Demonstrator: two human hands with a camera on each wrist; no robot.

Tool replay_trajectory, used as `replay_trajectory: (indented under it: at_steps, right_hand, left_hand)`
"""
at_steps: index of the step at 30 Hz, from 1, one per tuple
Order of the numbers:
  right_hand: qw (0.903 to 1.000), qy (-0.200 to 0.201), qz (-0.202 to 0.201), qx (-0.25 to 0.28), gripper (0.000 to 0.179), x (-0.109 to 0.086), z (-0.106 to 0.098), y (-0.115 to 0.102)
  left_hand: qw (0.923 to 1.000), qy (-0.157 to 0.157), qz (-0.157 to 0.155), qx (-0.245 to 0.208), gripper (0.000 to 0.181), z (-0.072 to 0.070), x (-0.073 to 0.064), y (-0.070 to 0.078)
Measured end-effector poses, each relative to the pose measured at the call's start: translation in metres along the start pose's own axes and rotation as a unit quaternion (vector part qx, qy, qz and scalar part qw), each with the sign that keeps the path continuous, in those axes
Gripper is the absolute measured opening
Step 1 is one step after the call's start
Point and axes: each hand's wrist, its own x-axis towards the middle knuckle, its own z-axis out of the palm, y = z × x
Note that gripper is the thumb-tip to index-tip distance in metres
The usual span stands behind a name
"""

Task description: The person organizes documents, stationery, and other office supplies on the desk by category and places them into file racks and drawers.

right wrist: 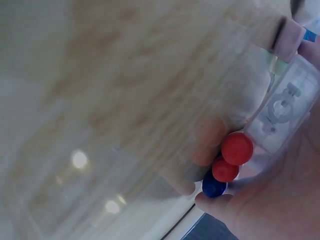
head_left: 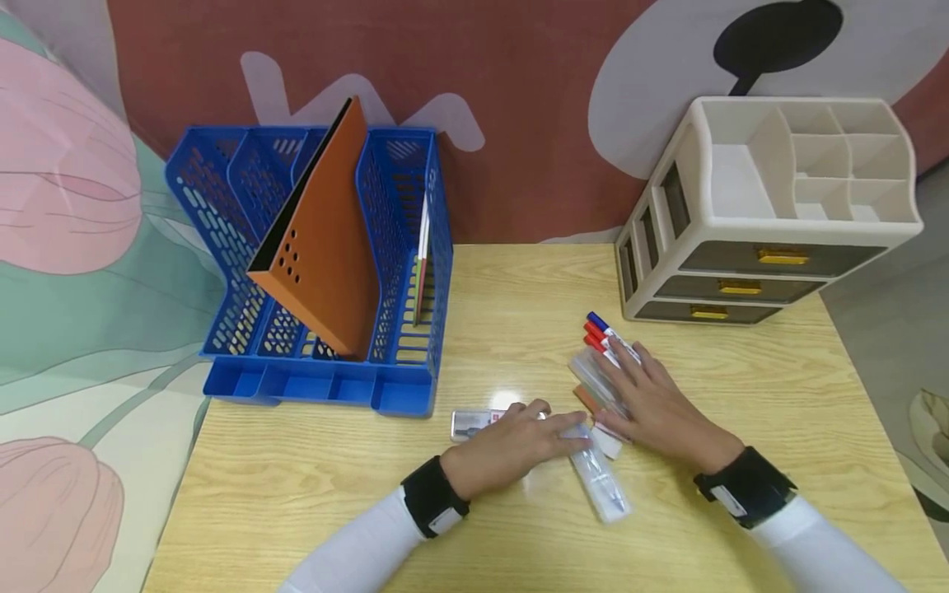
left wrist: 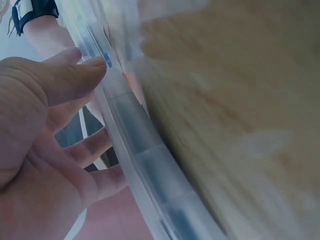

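Note:
My left hand (head_left: 515,445) reaches over two clear items, its fingers fairly straight. Its thumb and forefinger touch the top of a long clear plastic packet (head_left: 604,494) with pen-like contents. Under its other fingers lies a flat clear case (head_left: 469,423) with a dark item inside. My right hand (head_left: 660,403) lies spread, fingers extended, along a group of stationery. Within that group are a blue-capped marker (head_left: 596,319), two red-capped markers (head_left: 596,333), a clear plastic box (head_left: 589,368), an orange-brown piece (head_left: 586,399) and a white block (head_left: 608,442). The palm partly hides them.
A blue file rack (head_left: 404,391) stands at the left, with an orange folder (head_left: 334,263) leaning in it and thin booklets (head_left: 423,255) in its right slot. At the back right stands a white drawer organizer (head_left: 741,165). Wood-grain tabletop (head_left: 519,329) lies between them.

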Motion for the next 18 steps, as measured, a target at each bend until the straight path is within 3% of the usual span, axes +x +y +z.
replay_trajectory:
  at_steps: [12, 18]
  right_hand:
    - [0.9996, 0.013, -0.021, -0.011, 0.089, 0.019, -0.001, -0.003]
    - [0.9992, 0.009, -0.03, -0.026, 0.09, 0.032, -0.001, -0.002]
  left_hand:
    - [0.9995, 0.005, -0.03, 0.002, 0.059, -0.001, -0.001, -0.017]
    - [0.9983, -0.002, -0.05, -0.028, 0.058, -0.003, 0.0, -0.025]
